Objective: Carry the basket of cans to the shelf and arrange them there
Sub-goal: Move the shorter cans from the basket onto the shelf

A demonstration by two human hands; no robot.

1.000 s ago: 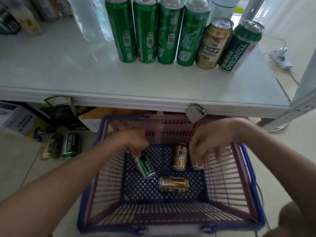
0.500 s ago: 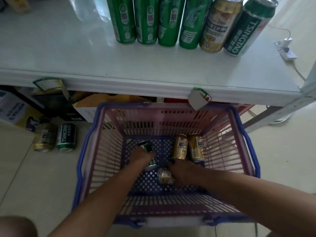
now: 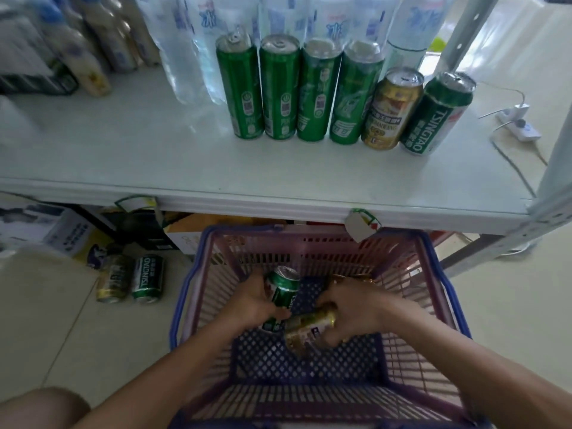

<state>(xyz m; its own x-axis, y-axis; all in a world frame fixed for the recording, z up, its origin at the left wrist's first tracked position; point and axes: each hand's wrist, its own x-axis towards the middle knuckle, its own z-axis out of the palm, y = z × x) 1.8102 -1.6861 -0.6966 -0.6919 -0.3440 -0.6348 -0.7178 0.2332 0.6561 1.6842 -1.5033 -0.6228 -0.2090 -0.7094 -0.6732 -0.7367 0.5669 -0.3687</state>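
Left hand [image 3: 252, 301] grips green can [image 3: 283, 294]; right hand [image 3: 351, 308] grips gold can [image 3: 309, 331].

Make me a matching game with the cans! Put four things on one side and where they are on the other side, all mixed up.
Things:
1. green can in the left hand
2. gold can in the right hand
3. gold can on the shelf
4. two cans lying down

Places:
A. on the floor, left of the basket
B. standing between green cans on the shelf
C. gripped over the basket, tipped sideways
D. gripped over the basket, top end pointing up

Pairs: 1-D, 2-C, 3-B, 4-A
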